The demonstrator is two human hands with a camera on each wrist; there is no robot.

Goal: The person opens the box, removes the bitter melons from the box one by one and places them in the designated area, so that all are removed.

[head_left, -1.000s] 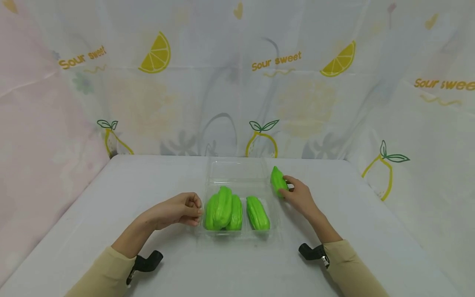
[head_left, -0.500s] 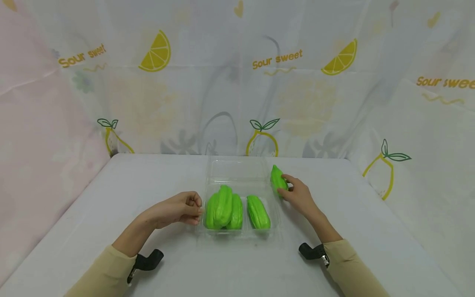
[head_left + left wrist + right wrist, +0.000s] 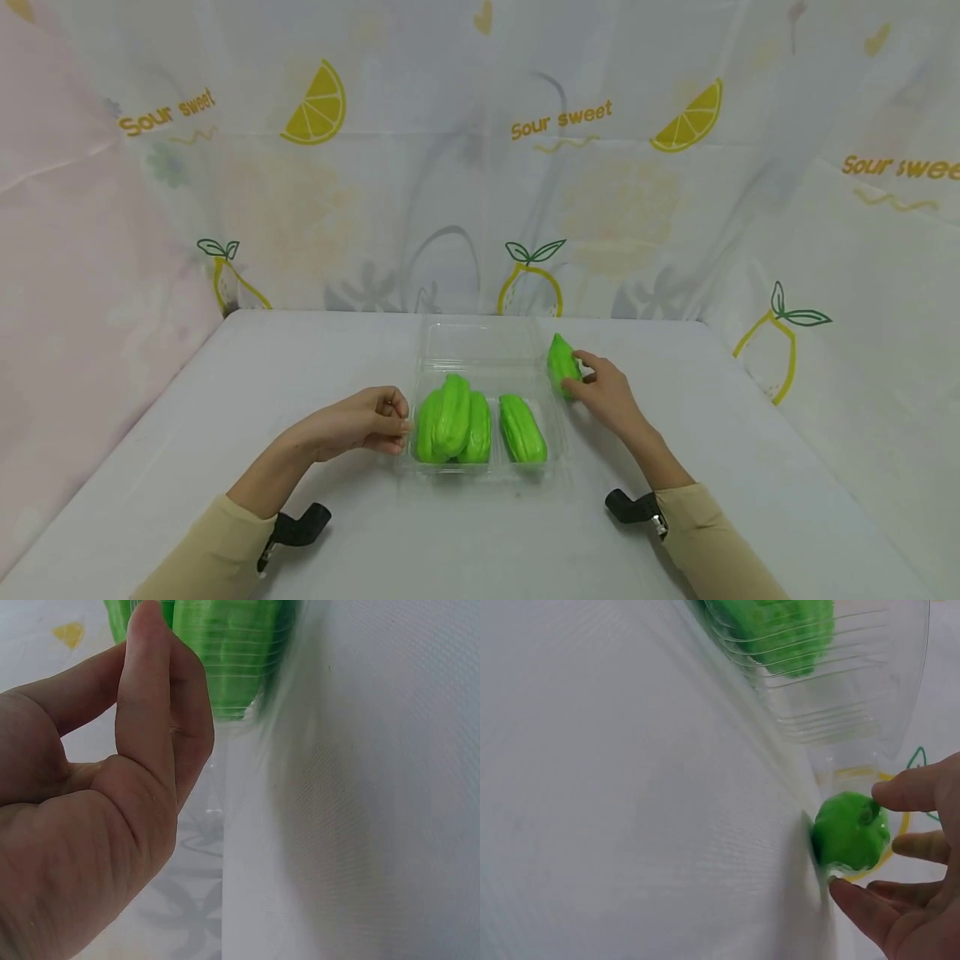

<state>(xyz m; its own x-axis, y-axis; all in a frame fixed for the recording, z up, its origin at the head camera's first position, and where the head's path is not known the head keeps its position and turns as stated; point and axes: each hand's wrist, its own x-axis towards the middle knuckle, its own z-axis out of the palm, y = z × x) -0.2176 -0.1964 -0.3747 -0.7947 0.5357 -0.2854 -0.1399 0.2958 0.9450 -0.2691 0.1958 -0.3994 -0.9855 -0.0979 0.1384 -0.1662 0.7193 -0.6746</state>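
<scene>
Against the left side of a clear plastic clamshell box (image 3: 555, 454), my left hand (image 3: 363, 423) pinches the rim with thumb and fingertips. A bright green ridged fruit (image 3: 561, 365) with a pointed tip lies on the table just right of the box's lid. My right hand (image 3: 607, 396) holds it from the right, thumb on one side and a finger on the other. In the right wrist view the fruit (image 3: 847, 832) shows end-on between those fingertips. Inside the box, several similar green fruits (image 3: 452, 417) are piled at the left, and one green fruit (image 3: 522, 429) lies at the right.
The box's lid (image 3: 480, 342) is folded back, away from me. A white table (image 3: 480, 542) lies beneath everything. Behind it hangs a pale curtain (image 3: 420, 200) with lemon prints. Each wrist carries a black camera mount (image 3: 300, 527).
</scene>
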